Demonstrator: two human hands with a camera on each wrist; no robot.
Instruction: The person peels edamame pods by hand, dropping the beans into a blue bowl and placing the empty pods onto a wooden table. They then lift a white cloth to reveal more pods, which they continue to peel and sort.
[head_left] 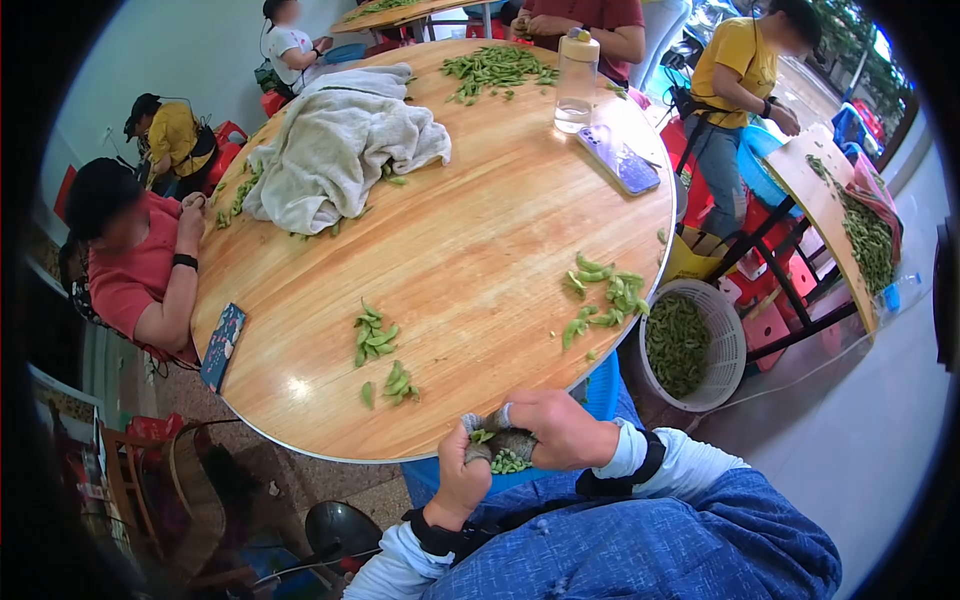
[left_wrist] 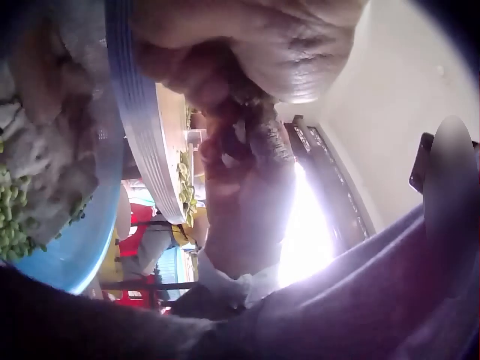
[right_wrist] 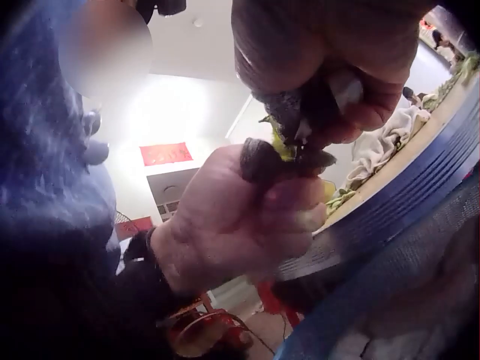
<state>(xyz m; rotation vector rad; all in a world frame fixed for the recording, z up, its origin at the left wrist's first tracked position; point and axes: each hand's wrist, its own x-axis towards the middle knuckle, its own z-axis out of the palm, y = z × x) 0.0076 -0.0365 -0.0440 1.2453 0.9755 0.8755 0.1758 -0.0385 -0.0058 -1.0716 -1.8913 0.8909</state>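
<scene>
Over the table's near edge both hands meet around a green soybean pod, pinching it between dark-covered fingertips. My left hand grips it from the left, thumb up. From the right, my right hand curls in on the same pod. Grey-brown finger covers wrap some of the fingertips. Just below the hands, shelled green beans lie in a blue basin, partly hidden by the hands. Two small piles of pods, a left pile and a right pile, lie on the tabletop ahead.
The round wooden table carries a grey towel, a water bottle, a purple phone, a dark patterned phone-like object and a far heap of pods. A white basket of pods stands right. Several people sit around.
</scene>
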